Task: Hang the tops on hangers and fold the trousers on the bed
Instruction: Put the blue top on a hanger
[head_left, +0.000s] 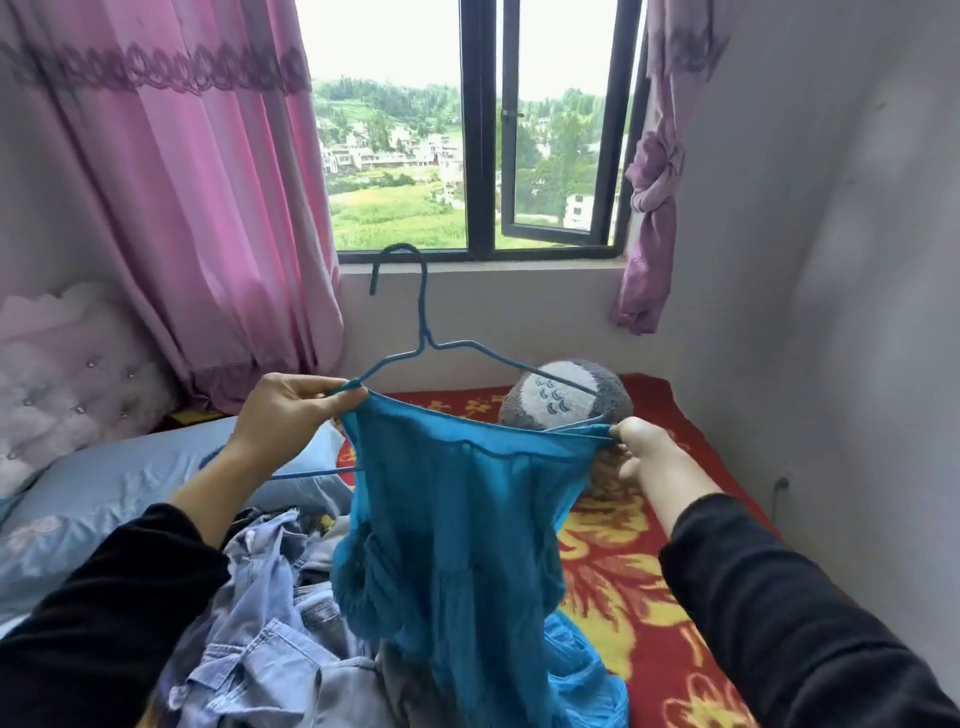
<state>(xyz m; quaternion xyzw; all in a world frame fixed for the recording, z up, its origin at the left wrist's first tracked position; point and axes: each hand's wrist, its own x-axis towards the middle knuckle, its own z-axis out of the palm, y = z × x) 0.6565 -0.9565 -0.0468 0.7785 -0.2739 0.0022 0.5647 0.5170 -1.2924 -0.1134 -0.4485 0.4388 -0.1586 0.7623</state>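
The left hand (291, 410) has its thumb and fingers pinched on one shoulder of the blue wire hanger (426, 345) together with the top edge of the blue top (457, 519); the right hand (649, 452) pinches the opposite end of that same edge with curled fingertips, and I cannot tell whether it also has the wire. The opening of the top is stretched taut between the two hands; the rest of the garment hangs down in gathered folds towards the bed. The hanger stands with its hook up in front of the window sill; its lower bar shows to the left of the fabric and disappears into it, while its far shoulder slopes across a grey plush toy (571, 400). Both forearms come in from black sleeves (779, 597).

Below the top lies a heap of pale denim trousers (270, 597), unfolded, with a crumpled lighter blue cloth (582, 675) just beside it on the right; all rest on a red blanket with yellow flowers (649, 597). A pale blue pillow (104, 493) lies to the left, against a padded headboard (67, 374). Behind are a pink curtain (208, 208), a dark-framed window (478, 130) with one pane swung open, and a knotted mauve curtain (649, 208) at the right.
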